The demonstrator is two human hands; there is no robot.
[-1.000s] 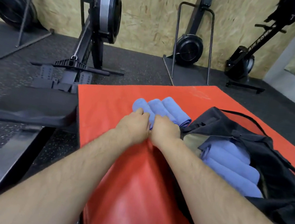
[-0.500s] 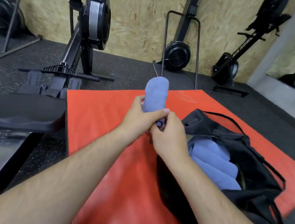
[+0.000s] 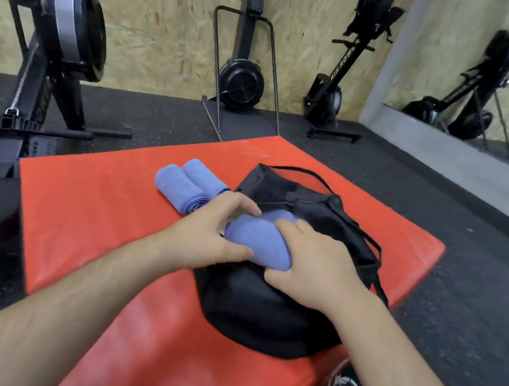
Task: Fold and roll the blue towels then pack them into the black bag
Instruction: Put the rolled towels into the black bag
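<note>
Three blue towels: left roll (image 3: 176,191), right roll (image 3: 203,177), third towel (image 3: 258,240). One black bag (image 3: 260,311). One red mat (image 3: 102,208). Two hands: left hand (image 3: 209,235), right hand (image 3: 317,270). Three rowing machines: left (image 3: 69,23), far centre (image 3: 241,81), far right (image 3: 329,97). One mirror (image 3: 490,64).

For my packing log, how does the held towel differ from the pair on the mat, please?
Left hand and right hand grip the held towel; the pair lies untouched. The held towel is over the black bag; the pair rests on the red mat. All are blue.

Blue towels (image 3: 256,242), black bag (image 3: 263,312), red mat (image 3: 102,211)
</note>
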